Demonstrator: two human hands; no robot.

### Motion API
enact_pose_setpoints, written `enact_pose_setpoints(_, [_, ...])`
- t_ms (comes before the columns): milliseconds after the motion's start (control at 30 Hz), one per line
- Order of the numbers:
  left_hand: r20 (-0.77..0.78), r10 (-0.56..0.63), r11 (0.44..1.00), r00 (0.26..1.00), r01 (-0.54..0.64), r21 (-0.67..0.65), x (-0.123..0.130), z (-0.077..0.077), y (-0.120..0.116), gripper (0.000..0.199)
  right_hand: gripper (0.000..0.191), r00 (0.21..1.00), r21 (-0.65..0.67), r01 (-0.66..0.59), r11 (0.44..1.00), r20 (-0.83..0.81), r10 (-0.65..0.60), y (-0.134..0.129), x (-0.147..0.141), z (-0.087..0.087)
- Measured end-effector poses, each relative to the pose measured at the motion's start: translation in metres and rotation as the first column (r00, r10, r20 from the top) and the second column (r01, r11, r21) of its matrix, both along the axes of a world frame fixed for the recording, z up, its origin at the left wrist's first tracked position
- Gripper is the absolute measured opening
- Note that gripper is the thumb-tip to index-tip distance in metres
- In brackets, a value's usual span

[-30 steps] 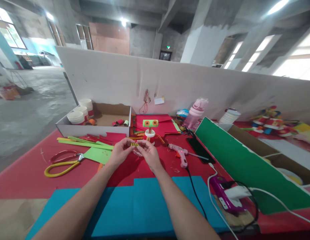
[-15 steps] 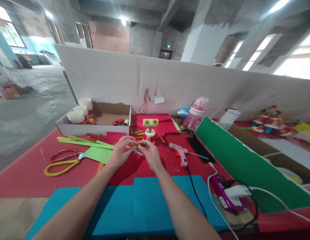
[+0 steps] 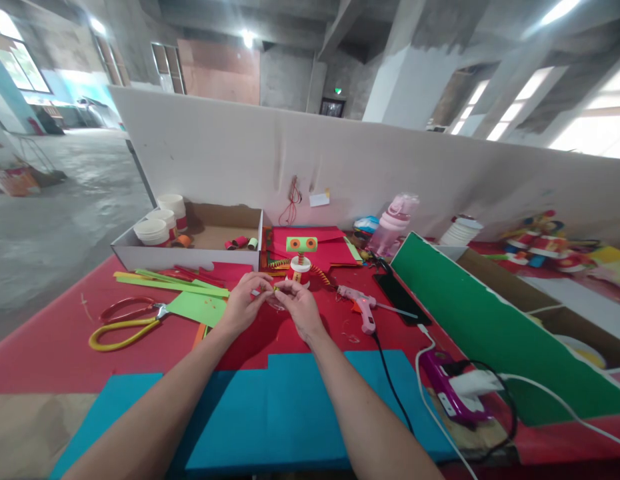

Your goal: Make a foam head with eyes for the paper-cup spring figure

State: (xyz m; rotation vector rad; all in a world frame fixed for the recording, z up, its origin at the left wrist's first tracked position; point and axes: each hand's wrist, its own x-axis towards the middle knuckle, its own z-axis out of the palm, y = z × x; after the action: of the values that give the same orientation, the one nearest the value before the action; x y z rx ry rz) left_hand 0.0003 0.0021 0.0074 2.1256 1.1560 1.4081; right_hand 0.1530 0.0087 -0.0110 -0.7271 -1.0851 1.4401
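Note:
My left hand (image 3: 246, 303) and my right hand (image 3: 301, 307) meet above the red tabletop, fingertips pinched on a small yellow-green folded strip (image 3: 275, 289). Most of the strip is hidden by the fingers. Just behind them stands a paper-cup figure (image 3: 301, 267) with a green tube head (image 3: 301, 245), orange ring eyes and springy folded arms spread to both sides. A pink glue gun (image 3: 363, 308) lies right of my right hand. Left of my left hand are green paper (image 3: 199, 308) and scissors (image 3: 135, 325) with red and yellow handles.
An open box (image 3: 190, 259) with cups and paper rolls stands back left. A green-sided box (image 3: 490, 320), black phone (image 3: 396, 297), purple power strip (image 3: 453, 390) and cables occupy the right. Blue sheets (image 3: 270, 407) lie in front. A pink bottle (image 3: 390, 227) stands behind.
Both hands stay almost in place. The fingertips have shifted slightly around the small strip, and less of it shows between them.

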Motion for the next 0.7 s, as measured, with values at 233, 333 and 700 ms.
enact_pose_setpoints(233, [0.056, 0.012, 0.998, 0.998, -0.009, -0.062, 0.001, 0.004, -0.002, 0.013, 0.026, 0.982, 0.022, 0.191, 0.981, -0.015, -0.19, 0.006, 0.008, 0.001])
enact_pose_setpoints(333, [0.143, 0.113, 0.985, 0.983, -0.092, -0.145, -0.002, 0.003, 0.002, 0.011, 0.025, 0.973, 0.021, 0.23, 0.973, -0.017, -0.23, 0.007, 0.011, 0.002])
enact_pose_setpoints(700, [0.305, 0.292, 0.956, 0.907, -0.263, -0.133, -0.014, 0.004, 0.009, 0.036, 0.025, 0.981, 0.108, 0.193, 0.975, -0.023, -0.192, 0.004, 0.008, 0.005])
